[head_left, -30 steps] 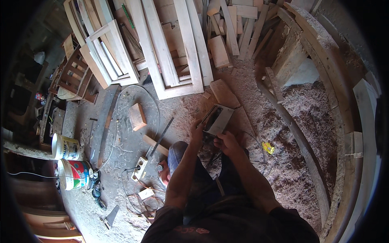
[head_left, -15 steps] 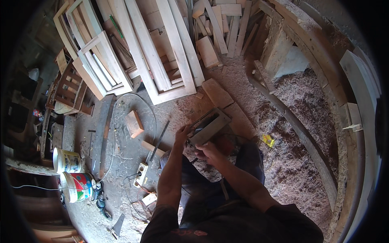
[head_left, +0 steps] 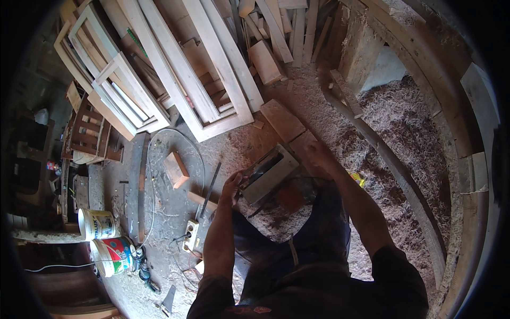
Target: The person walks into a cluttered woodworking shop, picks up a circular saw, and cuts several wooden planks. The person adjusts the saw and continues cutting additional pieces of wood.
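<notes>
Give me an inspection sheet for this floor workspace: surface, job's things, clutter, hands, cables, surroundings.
Surface: concrete floor, dusty, with wood shavings heaped on the person's right.
Job's things: grey power tool with a flat metal base, held tilted above the floor over the person's legs.
Clutter: small wood block, short offcut, flat boards, two paint buckets on the left.
Hands: left hand grips the tool's near end; right hand at its far end, blurred, so grip cannot be told.
Cables: white power strip on the floor, with a thin cable looping past the block.
Surroundings: stacked wooden frames ahead, curved timber at the right.
</notes>
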Motion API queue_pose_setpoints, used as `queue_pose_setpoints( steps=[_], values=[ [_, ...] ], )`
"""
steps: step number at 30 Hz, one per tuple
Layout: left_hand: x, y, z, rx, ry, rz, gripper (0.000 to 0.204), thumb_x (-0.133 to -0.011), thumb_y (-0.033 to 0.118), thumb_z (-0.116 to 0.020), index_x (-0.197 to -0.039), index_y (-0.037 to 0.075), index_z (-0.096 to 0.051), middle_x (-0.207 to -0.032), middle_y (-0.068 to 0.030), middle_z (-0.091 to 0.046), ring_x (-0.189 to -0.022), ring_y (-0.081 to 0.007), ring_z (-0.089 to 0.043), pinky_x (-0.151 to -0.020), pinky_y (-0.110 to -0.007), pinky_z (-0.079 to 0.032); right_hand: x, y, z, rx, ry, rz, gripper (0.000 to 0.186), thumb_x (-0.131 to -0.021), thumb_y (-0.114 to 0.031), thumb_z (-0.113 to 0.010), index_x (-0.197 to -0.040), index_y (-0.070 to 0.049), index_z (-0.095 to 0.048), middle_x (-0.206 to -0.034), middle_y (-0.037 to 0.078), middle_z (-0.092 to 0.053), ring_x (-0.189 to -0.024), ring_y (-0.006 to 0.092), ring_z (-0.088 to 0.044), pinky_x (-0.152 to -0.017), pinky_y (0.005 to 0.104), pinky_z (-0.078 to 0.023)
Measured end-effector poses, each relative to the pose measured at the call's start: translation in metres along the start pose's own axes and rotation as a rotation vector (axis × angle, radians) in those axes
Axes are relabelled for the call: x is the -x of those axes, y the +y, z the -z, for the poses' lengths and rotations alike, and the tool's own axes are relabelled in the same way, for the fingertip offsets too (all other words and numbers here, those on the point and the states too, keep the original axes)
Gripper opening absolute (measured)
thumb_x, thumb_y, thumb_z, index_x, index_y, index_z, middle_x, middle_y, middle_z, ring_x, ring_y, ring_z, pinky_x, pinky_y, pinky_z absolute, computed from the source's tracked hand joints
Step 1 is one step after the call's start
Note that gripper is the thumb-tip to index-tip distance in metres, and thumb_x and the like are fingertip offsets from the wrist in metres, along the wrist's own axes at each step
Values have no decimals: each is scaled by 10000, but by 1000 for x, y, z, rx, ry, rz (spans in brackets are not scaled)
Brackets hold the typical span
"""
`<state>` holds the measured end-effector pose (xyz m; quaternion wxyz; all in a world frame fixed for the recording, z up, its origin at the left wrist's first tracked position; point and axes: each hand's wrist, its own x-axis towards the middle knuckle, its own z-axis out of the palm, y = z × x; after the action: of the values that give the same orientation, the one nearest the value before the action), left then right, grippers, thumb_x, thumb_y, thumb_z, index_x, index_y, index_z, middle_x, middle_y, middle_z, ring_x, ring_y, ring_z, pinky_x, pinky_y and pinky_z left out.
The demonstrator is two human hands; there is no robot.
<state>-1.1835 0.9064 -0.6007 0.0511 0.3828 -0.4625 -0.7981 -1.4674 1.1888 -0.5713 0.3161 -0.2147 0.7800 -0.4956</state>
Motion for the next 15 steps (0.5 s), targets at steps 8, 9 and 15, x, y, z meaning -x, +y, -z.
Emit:
queue_pose_setpoints(
  steps=[8,9,15],
  values=[
    [-5,-15,2,-145,235,-64,432,-1018,363,-690,-1286,25,-655,-1071,-87,-724,-945,-162,-684,-854,-317,-551,-41,12,-14,443,-285,419,275,-846,-83,-650,-1113,-20,-675,-1073,214,-715,-1057,383,-693,-885,462,-542],
    [-8,-18,2,-168,265,-92,436,-1015,369,-693,-1271,18,-658,-1057,-90,-726,-932,-158,-684,-842,-309,-550,-37,4,-13,486,-327,440,269,-836,-70,-648,-1100,-19,-662,-1073,215,-710,-1061,390,-689,-887,474,-539],
    [-15,-26,5,-299,333,-195,456,-1013,393,-689,-1222,-12,-667,-981,-81,-729,-857,-132,-669,-798,-282,-536,-34,-30,-14,874,-582,270,278,-811,-83,-642,-1084,-38,-619,-1090,218,-693,-1088,410,-671,-910,514,-527]
  ],
)
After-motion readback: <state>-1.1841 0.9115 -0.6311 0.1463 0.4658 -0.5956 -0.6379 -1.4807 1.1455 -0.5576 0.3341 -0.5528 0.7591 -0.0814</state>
